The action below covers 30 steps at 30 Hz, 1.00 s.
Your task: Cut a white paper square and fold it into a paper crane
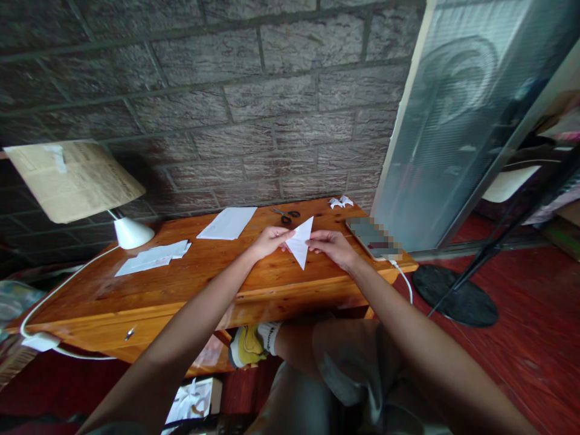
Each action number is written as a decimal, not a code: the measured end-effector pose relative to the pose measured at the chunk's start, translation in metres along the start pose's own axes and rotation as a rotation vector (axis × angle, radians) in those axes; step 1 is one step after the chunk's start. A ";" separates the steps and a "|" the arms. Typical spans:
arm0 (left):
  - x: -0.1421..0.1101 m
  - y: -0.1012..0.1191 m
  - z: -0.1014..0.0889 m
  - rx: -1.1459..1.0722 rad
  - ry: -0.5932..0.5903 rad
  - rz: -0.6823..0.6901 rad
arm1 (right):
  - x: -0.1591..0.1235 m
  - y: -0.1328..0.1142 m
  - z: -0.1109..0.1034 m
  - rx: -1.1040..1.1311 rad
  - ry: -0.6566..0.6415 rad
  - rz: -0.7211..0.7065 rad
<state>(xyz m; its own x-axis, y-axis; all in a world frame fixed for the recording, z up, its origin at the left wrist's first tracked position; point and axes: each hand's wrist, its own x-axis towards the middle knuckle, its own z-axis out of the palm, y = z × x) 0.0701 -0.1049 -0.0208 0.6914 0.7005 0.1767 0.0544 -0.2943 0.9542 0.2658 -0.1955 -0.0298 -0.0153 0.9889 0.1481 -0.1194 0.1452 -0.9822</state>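
A white sheet of paper folded into a triangle [301, 243] is held up over the wooden desk, one long edge toward the right and points at top and bottom. My left hand [272, 240] pinches its left corner between thumb and fingers. On the right side, my right hand [333, 246] grips the edge with thumb and forefinger. Just behind the left hand lie black-handled scissors [286, 215] on the desk. Farther back to the right sit small folded white paper pieces [341, 202].
A stack of white paper [227, 223] and loose paper strips [153, 258] lie left on the desk [181, 296]. A lamp [131, 232] stands at the far left. A phone [374, 238] with a white cable lies right. Behind is a brick wall [290, 103]; a round black stand base [455, 296] is on the floor.
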 end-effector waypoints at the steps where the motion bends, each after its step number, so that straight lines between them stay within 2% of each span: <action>1: 0.000 0.000 0.000 -0.021 -0.005 -0.009 | 0.000 -0.001 0.000 0.013 0.006 -0.002; 8: 0.002 -0.004 0.000 -0.012 -0.039 0.003 | 0.001 -0.003 -0.004 0.078 -0.028 0.027; 16: 0.004 -0.008 -0.003 -0.026 -0.128 -0.053 | 0.005 0.004 -0.013 0.090 0.011 0.008; 19: 0.003 -0.003 0.000 0.002 -0.107 -0.028 | 0.001 0.002 -0.012 0.043 0.020 -0.015; 23: 0.003 0.000 0.004 0.004 -0.111 -0.009 | -0.002 -0.001 -0.008 -0.003 -0.053 -0.016; 25: 0.003 -0.001 0.005 -0.007 -0.107 -0.005 | -0.002 -0.001 -0.008 0.000 -0.047 -0.015; 30: 0.004 -0.001 0.003 0.018 0.023 0.032 | -0.001 0.001 -0.007 0.028 0.014 -0.003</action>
<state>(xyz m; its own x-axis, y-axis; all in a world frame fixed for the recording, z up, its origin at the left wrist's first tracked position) 0.0745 -0.1037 -0.0218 0.6764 0.7052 0.2126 0.0454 -0.3280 0.9436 0.2727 -0.1967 -0.0315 -0.0008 0.9888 0.1494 -0.1474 0.1476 -0.9780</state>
